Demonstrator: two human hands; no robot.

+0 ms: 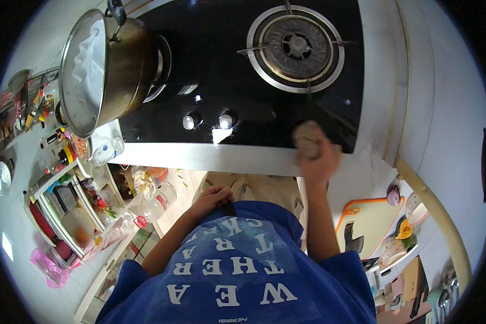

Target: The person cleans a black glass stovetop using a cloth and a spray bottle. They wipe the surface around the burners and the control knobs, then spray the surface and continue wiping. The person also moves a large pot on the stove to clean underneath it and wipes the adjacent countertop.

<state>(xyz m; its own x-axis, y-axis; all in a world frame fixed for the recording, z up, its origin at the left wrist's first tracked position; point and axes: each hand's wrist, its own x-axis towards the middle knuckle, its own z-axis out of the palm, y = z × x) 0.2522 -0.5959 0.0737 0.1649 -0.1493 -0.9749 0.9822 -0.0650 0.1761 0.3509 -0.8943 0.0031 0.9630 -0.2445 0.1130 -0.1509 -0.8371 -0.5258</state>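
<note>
My right hand [319,164] grips a blurred, brownish cleaning pad or rag [309,137]. It is over the front right corner of the black glass gas cooktop [259,121]. Just behind it, the right burner [297,46] has a metal ring, and no pot stands on it. My left hand [215,197] is in front of my waist, by the hem of the blue shirt, with loosely curled fingers. I see nothing in it. A deep metal pot [123,77] with whitish cloth-like material inside sits over the left burner. Two control knobs [225,121] stand between the burners.
Right of the cooktop lie an orange-rimmed cutting board [372,227] with a dark blade on it, a purple onion [393,196], a pumpkin piece [405,230] and bowls. At left, a rack [60,178] holds bottles and food near plastic bottles [154,206]. A wall runs along the right.
</note>
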